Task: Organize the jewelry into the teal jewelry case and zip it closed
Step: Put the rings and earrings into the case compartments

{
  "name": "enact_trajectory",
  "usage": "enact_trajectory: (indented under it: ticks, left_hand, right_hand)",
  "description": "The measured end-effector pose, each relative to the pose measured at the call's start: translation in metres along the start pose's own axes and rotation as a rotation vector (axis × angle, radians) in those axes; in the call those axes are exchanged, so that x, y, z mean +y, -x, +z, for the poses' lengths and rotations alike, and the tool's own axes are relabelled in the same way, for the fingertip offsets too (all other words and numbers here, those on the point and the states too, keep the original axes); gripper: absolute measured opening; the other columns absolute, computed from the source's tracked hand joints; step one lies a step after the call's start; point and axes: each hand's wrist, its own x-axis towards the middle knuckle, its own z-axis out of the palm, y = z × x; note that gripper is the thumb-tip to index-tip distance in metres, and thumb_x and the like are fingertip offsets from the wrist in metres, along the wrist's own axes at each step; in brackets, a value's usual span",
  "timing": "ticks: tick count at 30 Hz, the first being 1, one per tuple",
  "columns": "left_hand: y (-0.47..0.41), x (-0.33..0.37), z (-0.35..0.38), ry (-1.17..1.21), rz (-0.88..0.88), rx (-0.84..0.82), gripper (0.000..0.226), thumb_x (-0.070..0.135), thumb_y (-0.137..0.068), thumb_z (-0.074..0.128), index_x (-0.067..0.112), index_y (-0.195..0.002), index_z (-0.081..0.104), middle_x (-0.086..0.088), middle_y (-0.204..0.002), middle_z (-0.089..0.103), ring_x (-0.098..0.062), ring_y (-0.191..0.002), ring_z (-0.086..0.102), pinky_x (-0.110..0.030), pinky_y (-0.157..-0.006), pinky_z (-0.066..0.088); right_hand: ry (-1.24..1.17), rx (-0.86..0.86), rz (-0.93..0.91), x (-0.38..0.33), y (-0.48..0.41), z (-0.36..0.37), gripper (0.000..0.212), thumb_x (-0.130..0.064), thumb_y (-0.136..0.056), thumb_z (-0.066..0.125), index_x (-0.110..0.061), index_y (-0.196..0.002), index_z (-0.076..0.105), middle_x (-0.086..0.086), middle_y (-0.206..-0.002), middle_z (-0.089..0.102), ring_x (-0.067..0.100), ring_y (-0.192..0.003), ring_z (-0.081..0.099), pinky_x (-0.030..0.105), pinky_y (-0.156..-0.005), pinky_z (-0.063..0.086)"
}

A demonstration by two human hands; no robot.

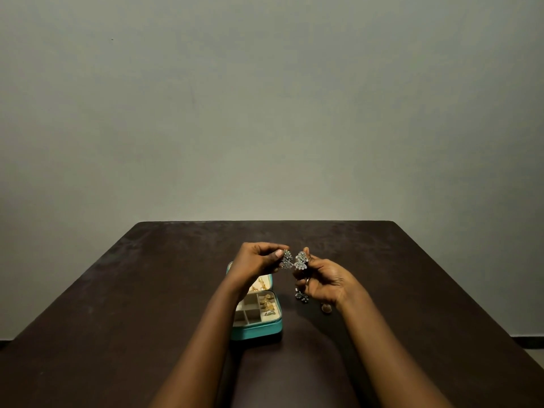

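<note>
Left hand (256,260) and right hand (323,278), raised above the dark table (117,304), each pinch one silver fan-shaped earring. The left earring (286,260) and right earring (300,261) hang side by side, nearly touching. The teal jewelry case (256,332) lies open beneath the left forearm, lid toward the far edge, with gold rings (268,303) in its right compartments. A loose silver piece (301,297) and a small round item (326,308) lie near the case's right side. All sit well apart from the table's edges.
</note>
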Motion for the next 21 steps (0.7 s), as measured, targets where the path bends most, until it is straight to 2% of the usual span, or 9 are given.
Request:
enact_trajectory:
  ticks: [5, 8, 11, 14, 18, 21]
  left_hand:
    - [-0.001, 0.001, -0.007, -0.030, -0.034, 0.000, 0.019, 0.002, -0.089, 0.057, 0.002, -0.104, 0.068, -0.003, -0.078, 0.068, -0.006, -0.063, 0.059, -0.015, -0.057, 0.051]
    - [-0.001, 0.001, -0.011, -0.034, -0.049, 0.011, 0.017, 0.002, -0.088, 0.059, 0.001, -0.101, 0.069, -0.002, -0.069, 0.067, -0.002, -0.052, 0.059, -0.016, -0.054, 0.051]
    - [0.001, 0.000, -0.021, -0.101, -0.060, 0.031, 0.015, 0.002, -0.089, 0.059, 0.002, -0.099, 0.069, -0.003, -0.070, 0.066, -0.001, -0.052, 0.062, -0.016, -0.053, 0.051]
    - [0.004, -0.004, -0.035, -0.204, -0.085, 0.038, 0.016, 0.003, -0.088, 0.060, 0.002, -0.100, 0.070, -0.006, -0.076, 0.068, -0.001, -0.053, 0.064, -0.016, -0.052, 0.051]
    - [0.009, -0.010, -0.049, -0.338, -0.148, 0.059, 0.015, 0.004, -0.086, 0.063, 0.005, -0.099, 0.071, -0.007, -0.075, 0.069, -0.001, -0.049, 0.062, -0.015, -0.050, 0.050]
    - [0.011, -0.014, -0.058, -0.410, -0.216, 0.065, 0.012, 0.004, -0.085, 0.065, 0.002, -0.095, 0.071, -0.013, -0.078, 0.071, -0.007, -0.053, 0.064, -0.016, -0.052, 0.053]
  right_hand:
    - [0.014, -0.017, 0.007, 0.001, -0.003, 0.006, 0.025, -0.010, -0.095, 0.044, -0.017, -0.076, 0.059, 0.006, -0.076, 0.060, 0.008, -0.043, 0.051, 0.015, -0.038, 0.031]
    - [0.029, -0.016, 0.012, 0.003, -0.009, 0.008, 0.026, -0.010, -0.095, 0.043, -0.018, -0.075, 0.058, 0.003, -0.067, 0.062, 0.007, -0.044, 0.050, 0.016, -0.039, 0.029]
    - [0.094, 0.001, -0.007, 0.006, -0.015, 0.009, 0.025, -0.009, -0.094, 0.045, -0.018, -0.075, 0.057, 0.001, -0.069, 0.056, 0.008, -0.050, 0.047, 0.019, -0.044, 0.026]
    - [0.239, 0.001, -0.038, 0.014, -0.020, 0.013, 0.019, -0.014, -0.090, 0.055, -0.014, -0.071, 0.057, -0.002, -0.058, 0.057, 0.007, -0.048, 0.046, 0.016, -0.037, 0.026]
    - [0.347, 0.008, -0.075, 0.029, -0.023, 0.024, 0.016, -0.003, -0.089, 0.055, -0.006, -0.075, 0.059, 0.002, -0.059, 0.055, 0.005, -0.039, 0.044, 0.012, -0.030, 0.021]
    - [0.468, 0.030, -0.124, 0.039, -0.025, 0.035, 0.016, -0.001, -0.085, 0.061, -0.004, -0.069, 0.061, 0.003, -0.057, 0.056, 0.004, -0.036, 0.043, 0.013, -0.030, 0.028]
